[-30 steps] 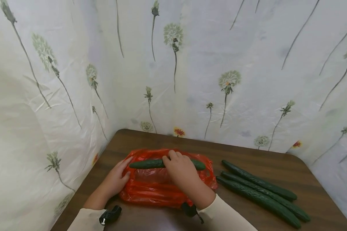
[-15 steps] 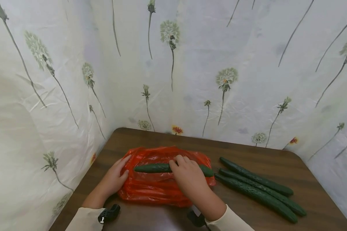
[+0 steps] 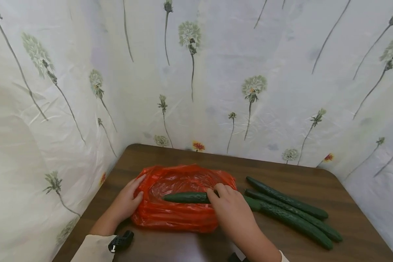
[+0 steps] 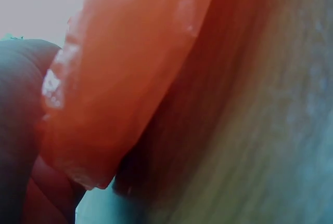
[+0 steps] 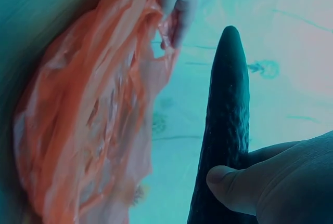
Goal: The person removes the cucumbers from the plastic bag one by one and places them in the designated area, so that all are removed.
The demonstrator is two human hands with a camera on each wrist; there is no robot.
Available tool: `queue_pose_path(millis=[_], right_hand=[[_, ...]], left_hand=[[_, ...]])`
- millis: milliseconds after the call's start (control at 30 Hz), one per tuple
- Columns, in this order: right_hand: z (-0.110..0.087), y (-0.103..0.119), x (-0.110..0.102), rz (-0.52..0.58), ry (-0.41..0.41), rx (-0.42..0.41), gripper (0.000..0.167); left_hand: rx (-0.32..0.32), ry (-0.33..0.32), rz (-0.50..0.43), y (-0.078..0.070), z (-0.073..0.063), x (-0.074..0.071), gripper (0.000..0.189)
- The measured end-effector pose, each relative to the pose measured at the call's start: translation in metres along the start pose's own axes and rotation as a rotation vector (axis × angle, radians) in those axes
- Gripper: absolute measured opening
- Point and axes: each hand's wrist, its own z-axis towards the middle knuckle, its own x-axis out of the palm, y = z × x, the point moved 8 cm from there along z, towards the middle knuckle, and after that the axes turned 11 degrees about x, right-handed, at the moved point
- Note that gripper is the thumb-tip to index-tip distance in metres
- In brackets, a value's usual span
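My right hand (image 3: 234, 209) grips a long dark-green cucumber (image 3: 186, 197) near its middle, palm down. The cucumber lies level across the front part of the opening of a red plastic bag (image 3: 173, 220), its right end reaching past the bag. In the right wrist view the thumb presses along the cucumber (image 5: 226, 109), whose tip stands apart from the bag (image 5: 78, 115). My left hand (image 3: 126, 200) holds the bag's left rim between thumb and fingers. The left wrist view shows the red film (image 4: 135, 63) close up, partly covering those fingers.
Three more cucumbers lie side by side on the right of the brown wooden table (image 3: 281, 169), among them a far one (image 3: 286, 198) and a near one (image 3: 294, 222). A flower-printed sheet (image 3: 216, 72) hangs behind the table and along its left side.
My right hand has moved right and toward me with the cucumber, from over the bag's middle to its right front. The left hand keeps its place at the bag's left rim.
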Motion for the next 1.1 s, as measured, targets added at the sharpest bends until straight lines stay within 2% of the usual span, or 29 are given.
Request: queue_pose_path(millis=[200,533,833,1100], right_hand=[[-0.017,-0.022,0.003,0.031,0.047,0.06,0.055],[-0.041,-0.06,0.017,0.016,0.066,0.151,0.052],[-0.068,-0.105,0.023,0.019,0.053,0.228,0.056],[-0.089,-0.144,0.04,0.045,0.066,0.286,0.053]], left_hand=[[0.001,0.021,0.009,-0.001,0.002,-0.001,0.065],[-0.006,0.013,-0.011,0.001,-0.001,-0.003,0.065],[0.031,-0.01,-0.001,-0.003,-0.002,-0.002,0.064],[-0.007,0.015,-0.02,0.0,-0.002,0.0,0.065]])
